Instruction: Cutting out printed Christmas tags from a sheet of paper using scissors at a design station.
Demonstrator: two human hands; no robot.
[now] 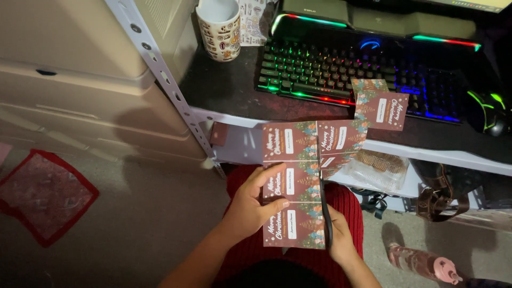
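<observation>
A dark counter (224,85) carries a backlit keyboard (341,69), a patterned mug (220,26) and 1 cut red card (380,106). Over the lap, the left hand (250,205) pinches a printed red card sheet (296,181), its grip closed on the edge. The right hand (341,240) grips black scissors (324,205), blades in the sheet.

Left hand (253,205) holds card sheet (296,184); right hand (341,240) holds scissors (324,205).
</observation>
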